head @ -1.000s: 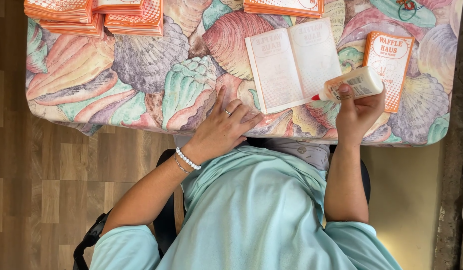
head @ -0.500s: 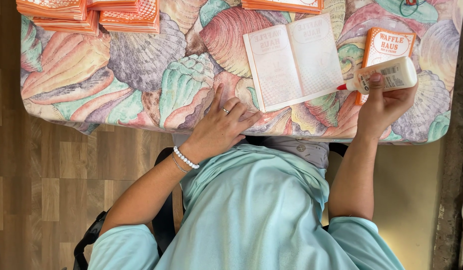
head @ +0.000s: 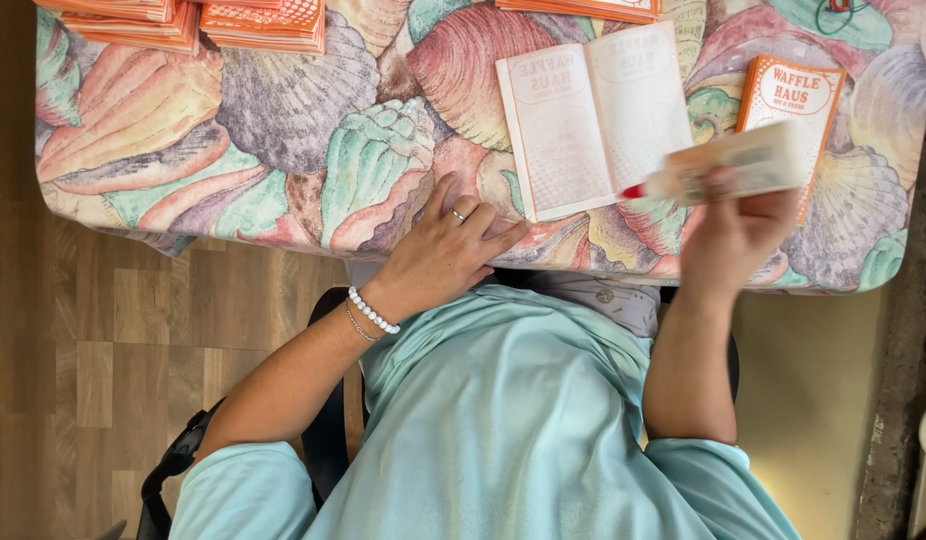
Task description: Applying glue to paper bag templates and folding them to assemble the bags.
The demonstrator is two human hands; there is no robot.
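Even, soft daylight, bright overall, no hard source visible. Colours on the shell-print tablecloth [head: 283,150] read clean, no blown highlights, no glare off the open booklet [head: 593,120]. Shadows weak: a faint one under the left hand [head: 438,255], a darker band under the table edge by the chair. Motion blur heavy on the right hand [head: 733,225] and the pale tube [head: 723,172] it holds; edges smeared, red tip barely readable. Everything else sharp: bracelet beads, floorboards. Mild wide-angle bend at the frame edges. Right edge by the wall dimmer, slightly murky.
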